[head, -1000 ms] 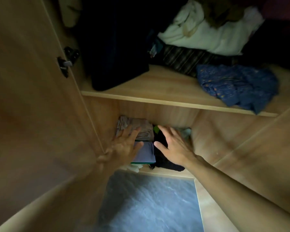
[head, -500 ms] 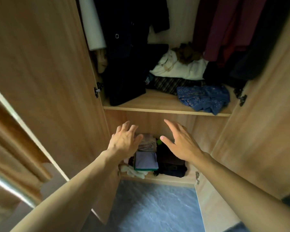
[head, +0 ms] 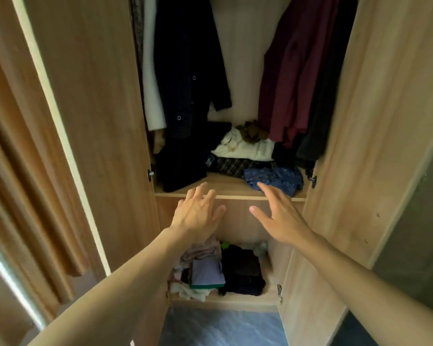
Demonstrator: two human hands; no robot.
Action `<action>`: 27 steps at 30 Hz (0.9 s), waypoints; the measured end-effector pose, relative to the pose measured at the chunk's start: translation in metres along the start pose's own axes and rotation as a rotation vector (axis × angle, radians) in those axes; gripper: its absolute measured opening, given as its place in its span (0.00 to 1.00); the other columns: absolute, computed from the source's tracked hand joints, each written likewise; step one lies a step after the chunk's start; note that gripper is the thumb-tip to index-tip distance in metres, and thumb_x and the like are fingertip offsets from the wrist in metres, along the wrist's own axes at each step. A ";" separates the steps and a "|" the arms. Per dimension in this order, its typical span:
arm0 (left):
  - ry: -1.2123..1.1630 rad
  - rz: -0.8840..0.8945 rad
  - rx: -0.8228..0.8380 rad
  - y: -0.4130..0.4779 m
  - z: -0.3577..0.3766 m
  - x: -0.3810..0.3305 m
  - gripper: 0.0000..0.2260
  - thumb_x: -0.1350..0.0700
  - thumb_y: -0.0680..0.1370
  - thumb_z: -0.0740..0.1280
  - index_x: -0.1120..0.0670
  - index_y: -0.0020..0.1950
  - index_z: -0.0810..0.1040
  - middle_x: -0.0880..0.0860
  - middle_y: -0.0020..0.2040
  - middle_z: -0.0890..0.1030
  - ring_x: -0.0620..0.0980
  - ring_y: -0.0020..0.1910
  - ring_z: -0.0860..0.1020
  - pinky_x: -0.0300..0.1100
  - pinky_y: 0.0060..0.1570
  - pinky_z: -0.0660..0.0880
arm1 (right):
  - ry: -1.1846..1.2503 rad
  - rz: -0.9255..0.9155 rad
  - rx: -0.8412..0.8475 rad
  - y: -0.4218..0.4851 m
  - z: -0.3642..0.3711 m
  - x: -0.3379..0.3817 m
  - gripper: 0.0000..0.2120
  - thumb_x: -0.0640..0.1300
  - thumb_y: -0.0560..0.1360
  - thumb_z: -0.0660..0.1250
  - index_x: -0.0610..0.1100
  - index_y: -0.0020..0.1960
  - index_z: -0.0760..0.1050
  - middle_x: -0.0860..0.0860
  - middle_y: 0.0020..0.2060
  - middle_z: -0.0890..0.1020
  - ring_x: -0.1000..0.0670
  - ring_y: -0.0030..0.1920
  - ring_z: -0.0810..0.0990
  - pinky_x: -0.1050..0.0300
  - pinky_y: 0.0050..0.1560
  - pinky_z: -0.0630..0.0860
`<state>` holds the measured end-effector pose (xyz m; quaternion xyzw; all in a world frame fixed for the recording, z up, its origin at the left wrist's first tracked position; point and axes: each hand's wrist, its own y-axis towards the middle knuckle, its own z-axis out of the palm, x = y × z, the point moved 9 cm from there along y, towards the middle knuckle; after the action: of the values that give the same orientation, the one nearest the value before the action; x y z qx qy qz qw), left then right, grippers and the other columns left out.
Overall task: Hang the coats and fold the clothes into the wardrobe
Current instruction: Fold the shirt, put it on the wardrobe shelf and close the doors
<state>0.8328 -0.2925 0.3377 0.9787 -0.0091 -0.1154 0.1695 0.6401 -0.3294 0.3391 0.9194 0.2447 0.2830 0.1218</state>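
A wooden wardrobe stands open before me. A dark navy coat [head: 188, 91] and a maroon coat [head: 293, 78] hang inside, with a white garment [head: 151, 71] at the left. On the middle shelf [head: 223, 187] lie a crumpled blue patterned garment [head: 275, 178], a cream garment [head: 245, 148] and a striped cloth. In the bottom compartment sit folded clothes: a lilac piece [head: 206, 272] and a black pile [head: 243, 269]. My left hand [head: 198, 213] and my right hand [head: 278, 216] hover empty, fingers spread, in front of the shelf edge, touching nothing.
The left door [head: 93, 121] and right door [head: 375, 146] stand open on either side of my arms. A tan curtain [head: 18, 183] hangs at the far left. Grey-blue floor [head: 223, 328] shows below the wardrobe.
Both hands have lifted from the folded clothes in the bottom compartment up to the level of the middle shelf. My view has risen and pulled back, showing the hanging coats.
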 end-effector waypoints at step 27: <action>-0.137 0.208 0.015 -0.012 -0.021 -0.048 0.21 0.41 0.82 0.55 0.53 0.67 0.69 0.54 0.73 0.65 0.57 0.67 0.66 0.55 0.63 0.70 | -0.168 0.122 -0.225 -0.079 -0.107 0.013 0.32 0.59 0.79 0.60 0.52 0.79 0.54 0.53 0.75 0.63 0.51 0.75 0.61 0.54 0.72 0.61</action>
<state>0.7908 -0.2713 0.3638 0.9636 -0.1230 -0.1636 0.1719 0.5572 -0.2463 0.4030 0.9335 0.1442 0.2374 0.2268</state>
